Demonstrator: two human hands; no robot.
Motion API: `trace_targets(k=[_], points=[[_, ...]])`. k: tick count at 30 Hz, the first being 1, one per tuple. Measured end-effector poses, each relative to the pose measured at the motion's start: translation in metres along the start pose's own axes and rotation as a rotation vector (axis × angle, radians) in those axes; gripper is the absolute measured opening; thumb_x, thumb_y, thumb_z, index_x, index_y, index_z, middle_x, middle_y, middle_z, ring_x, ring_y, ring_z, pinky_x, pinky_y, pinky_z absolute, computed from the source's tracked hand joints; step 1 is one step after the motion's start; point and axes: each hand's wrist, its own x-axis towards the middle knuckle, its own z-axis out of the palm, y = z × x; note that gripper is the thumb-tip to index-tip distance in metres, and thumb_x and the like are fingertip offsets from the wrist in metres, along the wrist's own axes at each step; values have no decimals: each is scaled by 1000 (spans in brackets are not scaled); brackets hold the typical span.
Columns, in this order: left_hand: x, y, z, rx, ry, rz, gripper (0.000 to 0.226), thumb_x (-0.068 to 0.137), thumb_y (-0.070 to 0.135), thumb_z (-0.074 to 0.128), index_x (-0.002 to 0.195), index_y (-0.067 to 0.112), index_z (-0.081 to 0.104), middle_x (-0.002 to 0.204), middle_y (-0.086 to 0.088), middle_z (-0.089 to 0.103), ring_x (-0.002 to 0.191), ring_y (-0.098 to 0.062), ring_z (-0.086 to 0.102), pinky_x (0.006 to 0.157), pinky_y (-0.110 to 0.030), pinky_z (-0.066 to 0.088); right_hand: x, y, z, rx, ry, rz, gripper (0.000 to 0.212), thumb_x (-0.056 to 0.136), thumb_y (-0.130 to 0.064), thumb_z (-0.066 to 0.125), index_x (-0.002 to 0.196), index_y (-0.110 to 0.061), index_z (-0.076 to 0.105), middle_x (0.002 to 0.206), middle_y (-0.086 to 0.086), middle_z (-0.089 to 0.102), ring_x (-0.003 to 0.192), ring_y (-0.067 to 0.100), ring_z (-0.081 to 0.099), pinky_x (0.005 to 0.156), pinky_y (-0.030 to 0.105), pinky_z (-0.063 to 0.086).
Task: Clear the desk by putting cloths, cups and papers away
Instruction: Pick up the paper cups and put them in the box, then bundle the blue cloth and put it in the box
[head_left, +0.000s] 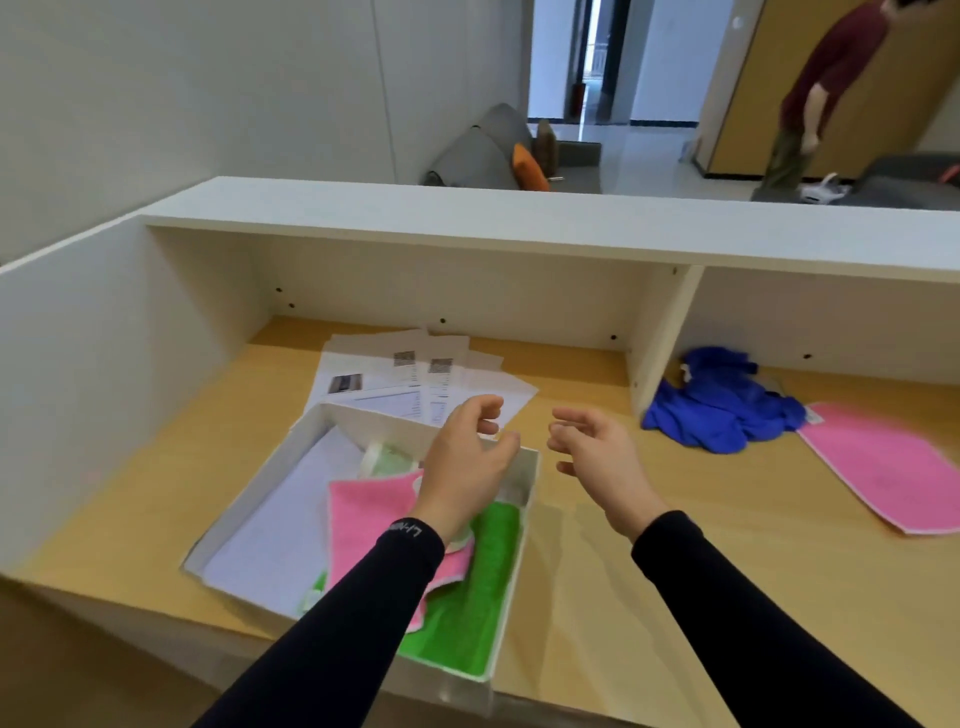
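A white box sits at the desk's front edge, holding a white cloth, a pink cloth, a green cloth and pale cups partly hidden under my wrist. Several printed papers lie fanned behind the box. My left hand hovers over the box's far right corner, fingers apart and empty. My right hand hangs over the bare desk just right of the box, also empty with fingers spread. A blue cloth and another pink cloth lie to the right.
The wooden desk has a white shelf above and a white divider standing between the papers and the blue cloth. A white side wall closes the left. A person stands in the room beyond.
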Motion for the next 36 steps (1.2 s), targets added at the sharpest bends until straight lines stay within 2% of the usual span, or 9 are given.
trace_targets(k=[6, 11, 19, 23, 26, 29, 32, 34, 36], points=[[23, 26, 57, 60, -63, 71, 31, 86, 19, 59, 117, 19, 56, 115, 7, 59, 97, -9, 57, 85, -28, 49, 22, 8, -56, 7, 63, 1, 23, 89, -13, 52, 111, -19, 58, 104, 0, 62, 104, 19, 61, 94, 40, 50], [45, 48, 116, 90, -122, 42, 31, 87, 20, 58, 118, 17, 57, 113, 6, 59, 92, -8, 56, 78, -22, 43, 55, 16, -122, 2, 110, 16, 29, 90, -15, 52, 119, -18, 57, 113, 3, 62, 109, 19, 59, 99, 42, 48], [72, 58, 227, 149, -240, -110, 27, 87, 22, 58, 113, 16, 59, 102, 5, 59, 85, -13, 55, 76, -28, 45, 106, 57, -226, 26, 163, 100, 38, 88, -11, 53, 126, -12, 54, 116, 6, 59, 100, 17, 58, 95, 38, 49], [82, 52, 270, 170, -211, -249, 15, 85, 18, 56, 99, 21, 56, 98, 0, 63, 83, -17, 57, 72, -27, 42, 129, 79, -266, -6, 175, 153, 41, 88, -11, 54, 129, -14, 51, 129, 8, 55, 111, 19, 55, 97, 38, 47], [93, 47, 297, 121, -162, -382, 15, 84, 16, 57, 99, 19, 57, 103, -4, 65, 89, -21, 58, 75, -28, 42, 145, 87, -293, -54, 197, 188, 46, 89, -10, 55, 134, -10, 46, 119, 3, 53, 102, 21, 56, 84, 31, 47], [103, 45, 317, 102, -175, -468, 25, 84, 19, 57, 109, 15, 55, 112, -5, 61, 97, -24, 59, 83, -31, 46, 167, 94, -311, -89, 216, 206, 49, 89, -13, 59, 136, -10, 45, 121, 15, 60, 97, 27, 61, 70, 24, 45], [116, 40, 335, 122, -225, -492, 51, 84, 25, 58, 133, 12, 47, 132, -9, 54, 115, -26, 54, 93, -33, 43, 194, 100, -319, -99, 188, 210, 58, 87, -18, 63, 141, -10, 42, 136, 12, 54, 124, 25, 51, 88, 23, 40], [126, 35, 344, 125, -241, -514, 64, 83, 29, 59, 142, 15, 37, 144, -8, 44, 127, -26, 46, 97, -34, 40, 213, 103, -317, -95, 156, 198, 63, 85, -23, 66, 142, -14, 40, 143, 5, 47, 132, 20, 43, 97, 23, 37], [135, 32, 351, 119, -238, -524, 73, 80, 34, 61, 145, 17, 31, 147, -7, 40, 132, -27, 42, 103, -37, 40, 232, 109, -312, -141, 124, 178, 72, 80, -32, 70, 144, -19, 37, 149, 4, 39, 137, 20, 37, 109, 33, 35]])
